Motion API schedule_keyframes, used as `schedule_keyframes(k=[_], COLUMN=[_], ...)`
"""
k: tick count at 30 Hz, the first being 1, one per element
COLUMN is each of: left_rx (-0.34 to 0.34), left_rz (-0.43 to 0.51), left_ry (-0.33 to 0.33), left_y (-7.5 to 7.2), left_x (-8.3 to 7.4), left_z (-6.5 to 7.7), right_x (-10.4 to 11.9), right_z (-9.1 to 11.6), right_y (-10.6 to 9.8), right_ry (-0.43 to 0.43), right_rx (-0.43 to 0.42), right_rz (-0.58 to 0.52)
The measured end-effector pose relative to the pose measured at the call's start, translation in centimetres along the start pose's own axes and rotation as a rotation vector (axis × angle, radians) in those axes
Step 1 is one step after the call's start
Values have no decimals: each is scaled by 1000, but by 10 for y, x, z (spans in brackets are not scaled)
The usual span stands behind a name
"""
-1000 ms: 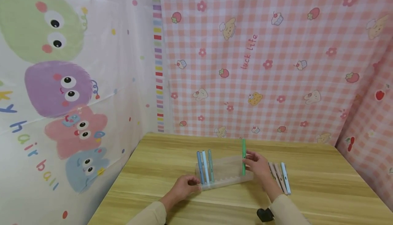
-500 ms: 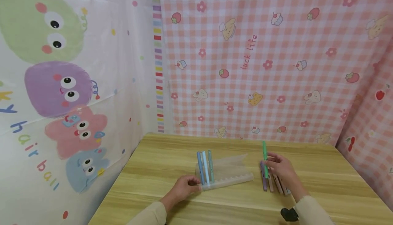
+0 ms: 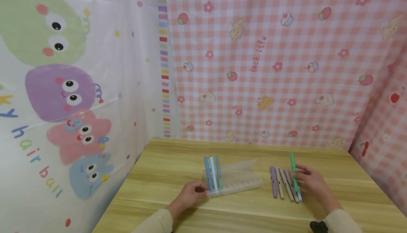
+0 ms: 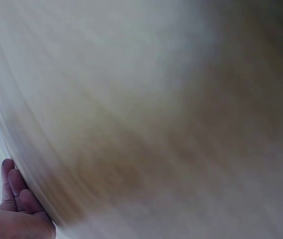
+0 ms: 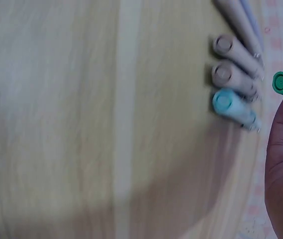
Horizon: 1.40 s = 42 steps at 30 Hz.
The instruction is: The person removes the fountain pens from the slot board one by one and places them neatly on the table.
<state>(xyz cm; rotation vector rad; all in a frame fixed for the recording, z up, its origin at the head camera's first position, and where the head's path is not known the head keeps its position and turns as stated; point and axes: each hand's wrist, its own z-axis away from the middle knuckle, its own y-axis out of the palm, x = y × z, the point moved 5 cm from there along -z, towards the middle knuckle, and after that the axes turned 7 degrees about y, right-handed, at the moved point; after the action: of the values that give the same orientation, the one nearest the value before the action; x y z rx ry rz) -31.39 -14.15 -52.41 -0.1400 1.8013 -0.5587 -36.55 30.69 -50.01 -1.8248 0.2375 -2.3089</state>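
Note:
My right hand [image 3: 313, 184] pinches a bright green pen [image 3: 293, 166], held up on end above the right side of a row of pens. That row lies on the table: a purple pen [image 3: 273, 181], several beige-brown pens [image 3: 287, 183] and a light blue pen [image 5: 233, 107], partly hidden by the hand in the head view. To the left, a clear notched pen holder [image 3: 240, 187] carries a blue pen [image 3: 208, 176], a light blue pen [image 3: 213, 173] and a grey-green pen [image 3: 218, 173] leaning back at its left end. My left hand [image 3: 190, 194] grips the holder's left corner.
The wooden table [image 3: 235, 213] runs back to a pink checked cloth [image 3: 273, 84]. A white cloth with cartoon figures [image 3: 63, 88] hangs along the left. A small black object [image 3: 318, 226] sits by the right sleeve.
My right hand has carried the green pen rightward from above the holder, past the purple end of the row to its right end. My left hand has stayed at the holder's corner.

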Motion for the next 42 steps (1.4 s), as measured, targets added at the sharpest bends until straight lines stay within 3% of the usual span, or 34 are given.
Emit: schedule_keyframes(k=[7, 18, 29, 42], left_rx=[-2, -3, -5, 1], left_rz=[-3, 3, 5, -10], left_ry=[-3, -8, -6, -14], left_y=[-1, 0, 0, 1], left_x=[-3, -2, -1, 1], left_z=[1, 1, 0, -1], right_x=[-16, -32, -41, -41], right_z=[-2, -6, -6, -4], right_y=[-16, -33, -36, -32], right_ry=[50, 130, 162, 169], right_rx=[-6, -38, -62, -51], right_rz=[-58, 6, -46, -30])
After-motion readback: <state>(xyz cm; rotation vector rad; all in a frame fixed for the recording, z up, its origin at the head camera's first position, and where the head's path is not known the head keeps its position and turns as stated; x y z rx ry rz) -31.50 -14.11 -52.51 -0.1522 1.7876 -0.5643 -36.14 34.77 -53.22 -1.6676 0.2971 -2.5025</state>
